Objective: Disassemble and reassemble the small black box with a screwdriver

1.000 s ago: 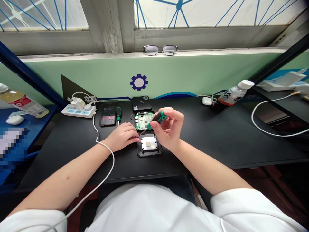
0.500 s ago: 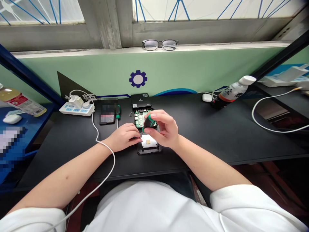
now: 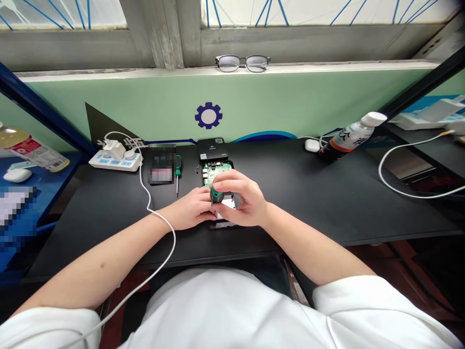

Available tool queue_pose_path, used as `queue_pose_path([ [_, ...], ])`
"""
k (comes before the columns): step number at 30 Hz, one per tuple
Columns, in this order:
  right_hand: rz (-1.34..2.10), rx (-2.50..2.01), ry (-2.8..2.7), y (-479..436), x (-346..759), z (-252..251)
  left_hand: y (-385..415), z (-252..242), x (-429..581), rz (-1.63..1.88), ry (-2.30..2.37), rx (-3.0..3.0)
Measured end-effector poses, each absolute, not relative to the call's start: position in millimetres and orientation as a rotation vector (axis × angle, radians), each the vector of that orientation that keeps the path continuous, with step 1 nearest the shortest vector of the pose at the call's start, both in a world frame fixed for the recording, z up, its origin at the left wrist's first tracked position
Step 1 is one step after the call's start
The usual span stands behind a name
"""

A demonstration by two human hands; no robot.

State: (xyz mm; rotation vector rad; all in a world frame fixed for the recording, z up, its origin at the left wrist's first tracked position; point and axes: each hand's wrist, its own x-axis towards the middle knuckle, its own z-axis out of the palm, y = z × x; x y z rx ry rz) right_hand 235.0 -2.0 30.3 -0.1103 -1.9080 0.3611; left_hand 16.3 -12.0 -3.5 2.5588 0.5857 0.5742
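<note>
My right hand is closed around the green and black handle of a screwdriver, held over an opened electronic box; the screwdriver's tip is hidden. My left hand lies at the left edge of the box, its fingers bent together by the screwdriver; what they pinch, if anything, is hidden. A green circuit board sits in the far half of the box. The nearer half is a dark cover with a whitish metal plate, partly covered by my right hand.
A black lid lies behind the board. A second screwdriver, with a green handle, lies to the left. A white power strip stands farther left, its white cable crossing my left forearm. A bottle and white earbud case stand right.
My right hand has moved the screwdriver slightly left and nearer to me, lower over the box. My left fingers have shifted a little inward, and the two hands are now closer together.
</note>
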Motion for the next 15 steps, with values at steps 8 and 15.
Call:
queue_pose_path([
  [8,0.314,-0.115,-1.923,-4.0,239.5,35.4,-9.6,-8.7,11.6,0.519,0.575,2.558],
  [15,0.413,-0.122,-1.879,-6.0,238.2,33.8,-10.4,-9.1,10.9,0.560,0.570,2.624],
])
